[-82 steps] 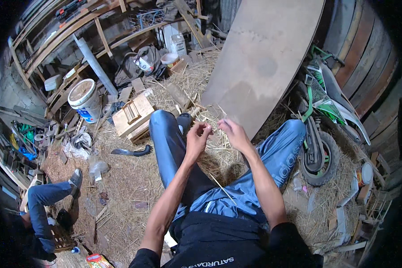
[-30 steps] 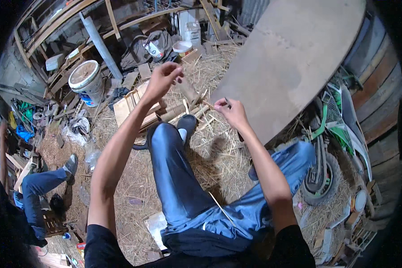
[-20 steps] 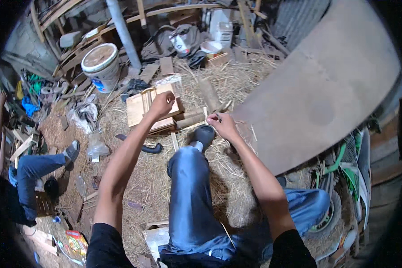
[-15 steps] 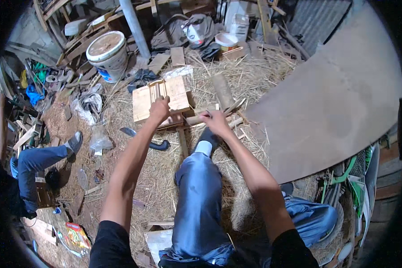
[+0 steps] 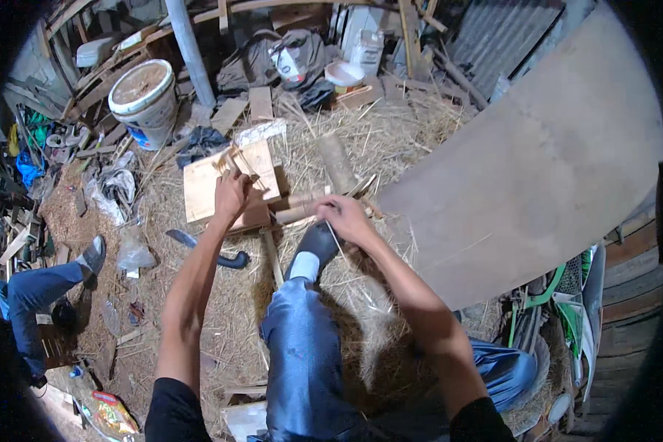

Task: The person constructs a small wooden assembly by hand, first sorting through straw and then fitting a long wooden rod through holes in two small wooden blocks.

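Observation:
My left hand [image 5: 233,193] is closed at the near right part of a pale wooden board [image 5: 199,190], on a few thin wooden strips [image 5: 230,159] that lie splayed across it. My right hand [image 5: 345,218], slightly blurred, has its fingers curled together above my dark shoe [image 5: 319,243]. A thin pale sliver shows just below these fingers; what they hold is hard to make out. Beside that hand lies a round wooden pole [image 5: 295,214] that reaches toward the board. A curved knife with a black handle [image 5: 232,260] rests on the straw left of my foot.
A large sheet [image 5: 523,169] covers the right side. A short log [image 5: 336,162] lies in the straw beyond my right hand. At the back left stands a white bucket [image 5: 144,103] near a post [image 5: 190,51]. Another person's leg [image 5: 48,283] shows at the left.
The strips under my left hand were lined up on the board and now lie fanned and tilted. My right hand has turned slightly. The whole view has shifted, so the scene sits farther left.

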Available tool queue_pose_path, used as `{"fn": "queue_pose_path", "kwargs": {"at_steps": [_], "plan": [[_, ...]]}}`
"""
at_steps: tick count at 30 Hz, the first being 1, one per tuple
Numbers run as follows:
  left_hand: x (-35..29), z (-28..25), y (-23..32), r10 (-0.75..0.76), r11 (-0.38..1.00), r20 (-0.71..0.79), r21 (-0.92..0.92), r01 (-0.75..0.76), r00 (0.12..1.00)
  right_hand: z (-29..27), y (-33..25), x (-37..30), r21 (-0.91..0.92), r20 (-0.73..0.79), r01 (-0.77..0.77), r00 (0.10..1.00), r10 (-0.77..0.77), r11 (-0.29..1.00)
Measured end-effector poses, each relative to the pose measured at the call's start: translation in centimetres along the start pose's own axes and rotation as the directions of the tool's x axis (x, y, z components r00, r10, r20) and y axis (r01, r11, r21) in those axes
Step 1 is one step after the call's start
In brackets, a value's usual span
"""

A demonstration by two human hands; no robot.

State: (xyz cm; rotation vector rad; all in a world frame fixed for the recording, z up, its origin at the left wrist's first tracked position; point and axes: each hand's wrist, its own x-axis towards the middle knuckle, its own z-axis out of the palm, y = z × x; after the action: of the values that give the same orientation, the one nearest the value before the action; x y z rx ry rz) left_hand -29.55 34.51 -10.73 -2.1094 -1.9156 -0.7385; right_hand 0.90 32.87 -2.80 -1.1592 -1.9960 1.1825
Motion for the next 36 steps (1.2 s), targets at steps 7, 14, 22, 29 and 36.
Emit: {"fn": "queue_pose_path", "kwargs": {"at_steps": [7, 14, 22, 29, 36], "plan": [[7.5, -5.8, 9.8, -0.232, 0.666, 0.087, -0.712, 0.223, 0.969, -13.6, -6.4, -7.6, -0.104, -0.132, 0.013, 0.991, -0.027, 0.995], [11.3, -14.3, 27.0, 0.06, 0.515, 0.189, -0.847, 0.131, 0.98, -19.9, -9.2, -17.9, 0.056, -0.577, -0.02, 0.815, 0.049, 0.998], [11.8, -18.7, 39.6, 0.397, 0.32, 0.349, -0.92, 0.228, 0.849, -24.4, -7.2, -25.1, 0.454, -0.743, 0.183, 0.617, 0.258, 0.872], [10.0, -18.2, 42.9, 0.204, 0.287, 0.513, -0.846, 0.45, 0.834, -26.0, -7.8, -26.4, 0.487, -0.714, 0.293, 0.676, 0.182, 0.823], [6.4, -16.4, 41.9, 0.212, 0.163, 0.522, -0.852, 0.497, 0.826, -26.0, -8.1, -23.8, 0.466, -0.704, 0.288, 0.693, 0.154, 0.837]]}}
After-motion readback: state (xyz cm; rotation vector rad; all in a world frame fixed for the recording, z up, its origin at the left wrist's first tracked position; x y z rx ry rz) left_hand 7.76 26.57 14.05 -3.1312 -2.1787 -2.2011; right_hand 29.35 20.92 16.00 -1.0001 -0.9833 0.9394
